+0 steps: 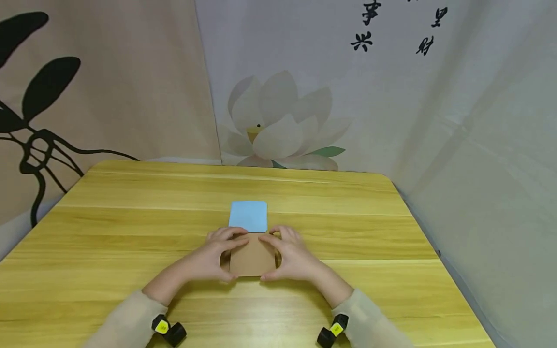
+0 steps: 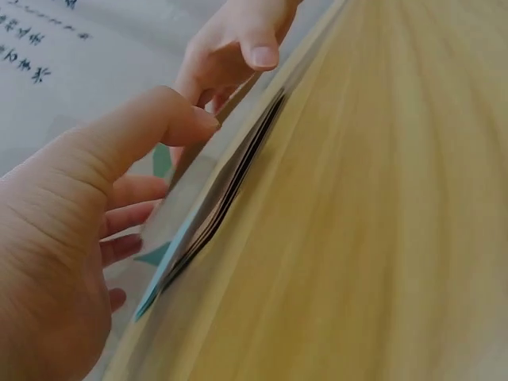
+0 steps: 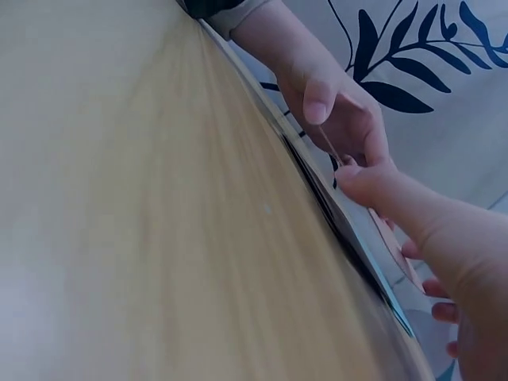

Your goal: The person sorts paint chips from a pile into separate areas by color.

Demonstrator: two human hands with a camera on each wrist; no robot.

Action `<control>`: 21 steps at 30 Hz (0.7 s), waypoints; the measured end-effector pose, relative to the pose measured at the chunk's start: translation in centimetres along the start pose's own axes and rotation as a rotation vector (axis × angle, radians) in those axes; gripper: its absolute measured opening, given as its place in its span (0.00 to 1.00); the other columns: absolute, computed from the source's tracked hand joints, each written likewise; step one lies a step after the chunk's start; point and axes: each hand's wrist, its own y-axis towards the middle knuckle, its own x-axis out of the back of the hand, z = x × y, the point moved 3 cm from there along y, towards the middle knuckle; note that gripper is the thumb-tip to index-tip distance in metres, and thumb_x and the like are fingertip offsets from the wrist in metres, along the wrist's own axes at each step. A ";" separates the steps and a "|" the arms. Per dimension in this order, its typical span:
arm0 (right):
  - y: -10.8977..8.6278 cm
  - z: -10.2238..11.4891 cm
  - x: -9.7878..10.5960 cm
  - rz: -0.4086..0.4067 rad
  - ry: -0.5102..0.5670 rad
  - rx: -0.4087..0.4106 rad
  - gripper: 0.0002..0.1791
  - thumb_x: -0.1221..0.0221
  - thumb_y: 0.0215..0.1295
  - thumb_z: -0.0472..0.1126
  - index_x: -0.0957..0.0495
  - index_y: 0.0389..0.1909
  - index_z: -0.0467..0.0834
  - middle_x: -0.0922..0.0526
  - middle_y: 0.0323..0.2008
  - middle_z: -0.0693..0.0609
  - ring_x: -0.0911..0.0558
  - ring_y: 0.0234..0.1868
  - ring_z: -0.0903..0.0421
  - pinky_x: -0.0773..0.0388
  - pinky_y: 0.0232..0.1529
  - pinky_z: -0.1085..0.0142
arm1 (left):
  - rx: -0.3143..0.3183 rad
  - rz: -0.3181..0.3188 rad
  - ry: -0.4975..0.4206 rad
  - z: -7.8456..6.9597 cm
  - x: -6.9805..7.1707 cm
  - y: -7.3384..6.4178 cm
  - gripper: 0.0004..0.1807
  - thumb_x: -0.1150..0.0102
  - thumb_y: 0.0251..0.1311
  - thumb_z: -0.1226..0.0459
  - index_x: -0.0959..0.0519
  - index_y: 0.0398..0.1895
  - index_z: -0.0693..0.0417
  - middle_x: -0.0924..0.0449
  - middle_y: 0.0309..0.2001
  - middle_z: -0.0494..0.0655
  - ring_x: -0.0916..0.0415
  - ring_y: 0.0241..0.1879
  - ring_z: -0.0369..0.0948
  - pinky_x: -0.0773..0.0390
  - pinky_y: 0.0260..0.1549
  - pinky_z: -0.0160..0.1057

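A square brown cardboard sheet (image 1: pixel 251 257) is held up off the table between both hands. My left hand (image 1: pixel 214 256) pinches its left side, thumb at the near corner and fingers at the far one. In mirrored fashion my right hand (image 1: pixel 290 256) grips the right side. Just beyond lies a light blue square card (image 1: pixel 248 216) with rounded corners, partly covered by the cardboard in the head view. Both wrist views show the brown sheet (image 2: pixel 194 149) nearly edge-on. Below it, thin dark-edged layers (image 3: pixel 337 226) lie on the tabletop near the blue edge (image 3: pixel 382 287).
The wooden table (image 1: pixel 130 227) has rounded far corners. Behind it hangs a curtain (image 1: pixel 304 48) printed with a lotus and dark characters, and black leaves mark the left curtain (image 1: pixel 152 72). Small black devices with yellow labels are worn on both sleeves (image 1: pixel 130 321).
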 end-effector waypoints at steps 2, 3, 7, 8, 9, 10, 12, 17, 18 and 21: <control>0.3 0.2 -0.3 -0.003 -0.011 -0.001 0.51 0.29 0.40 0.67 0.33 0.67 0.52 0.37 0.62 0.49 0.42 0.65 0.50 0.48 0.63 0.45 | 0.012 0.010 0.010 0.4 0.1 -0.2 0.49 0.25 0.34 0.59 0.32 0.68 0.55 0.41 0.68 0.46 0.47 0.66 0.47 0.50 0.56 0.62; 0.4 0.3 -0.5 -0.004 -0.018 -0.003 0.51 0.29 0.40 0.67 0.33 0.67 0.52 0.37 0.62 0.49 0.42 0.65 0.50 0.47 0.63 0.45 | 0.018 0.015 0.009 0.5 0.1 -0.3 0.49 0.25 0.34 0.59 0.32 0.68 0.55 0.41 0.68 0.45 0.47 0.66 0.47 0.50 0.56 0.61; 0.7 0.6 -1.0 0.000 -0.031 -0.013 0.51 0.30 0.41 0.67 0.34 0.68 0.53 0.37 0.62 0.48 0.42 0.65 0.49 0.47 0.62 0.44 | 0.026 0.022 0.014 1.1 0.2 -0.6 0.49 0.26 0.33 0.59 0.32 0.67 0.56 0.40 0.68 0.44 0.46 0.65 0.47 0.50 0.56 0.61; 0.8 0.6 -1.1 0.003 -0.031 -0.015 0.51 0.30 0.41 0.67 0.34 0.68 0.53 0.38 0.62 0.49 0.42 0.65 0.49 0.47 0.63 0.45 | 0.027 0.021 0.015 1.1 0.3 -0.6 0.49 0.26 0.33 0.59 0.31 0.67 0.56 0.40 0.68 0.45 0.46 0.65 0.47 0.50 0.56 0.61; 0.8 0.7 -1.2 0.004 -0.029 -0.016 0.51 0.30 0.41 0.67 0.34 0.68 0.53 0.38 0.62 0.49 0.42 0.65 0.49 0.47 0.63 0.45 | 0.029 0.021 0.014 1.2 0.3 -0.7 0.49 0.26 0.32 0.59 0.31 0.67 0.56 0.40 0.68 0.45 0.46 0.65 0.48 0.50 0.56 0.62; 0.9 0.8 -1.3 0.009 -0.030 -0.016 0.51 0.30 0.41 0.67 0.34 0.68 0.52 0.38 0.62 0.49 0.42 0.65 0.49 0.47 0.63 0.45 | 0.032 0.024 0.016 1.2 0.3 -0.8 0.49 0.26 0.32 0.59 0.31 0.67 0.56 0.40 0.68 0.46 0.46 0.65 0.49 0.51 0.56 0.62; 0.9 0.8 -1.4 0.020 -0.032 -0.019 0.51 0.30 0.42 0.68 0.35 0.69 0.52 0.38 0.62 0.49 0.42 0.65 0.49 0.47 0.63 0.46 | 0.039 0.032 0.016 1.2 0.4 -0.9 0.49 0.25 0.32 0.59 0.31 0.67 0.57 0.40 0.68 0.47 0.46 0.66 0.50 0.52 0.57 0.63; 1.0 1.0 -1.5 0.046 -0.021 -0.035 0.51 0.32 0.44 0.68 0.36 0.70 0.52 0.39 0.63 0.49 0.43 0.66 0.50 0.48 0.64 0.48 | 0.051 0.057 0.016 1.1 0.7 -1.0 0.47 0.25 0.36 0.58 0.31 0.66 0.58 0.40 0.68 0.49 0.46 0.66 0.51 0.52 0.56 0.62; 1.0 1.0 -1.5 0.050 -0.016 -0.039 0.51 0.32 0.44 0.68 0.36 0.70 0.52 0.39 0.64 0.49 0.43 0.66 0.50 0.48 0.64 0.48 | 0.053 0.061 0.018 1.1 0.6 -1.0 0.47 0.25 0.37 0.58 0.31 0.66 0.59 0.40 0.68 0.49 0.46 0.66 0.51 0.52 0.56 0.62; 1.0 0.9 -1.6 0.060 -0.013 -0.043 0.51 0.32 0.45 0.68 0.36 0.70 0.52 0.40 0.64 0.49 0.43 0.66 0.51 0.49 0.64 0.49 | 0.059 0.072 0.016 1.2 0.6 -0.9 0.46 0.25 0.38 0.58 0.31 0.66 0.60 0.41 0.69 0.49 0.47 0.66 0.52 0.52 0.56 0.62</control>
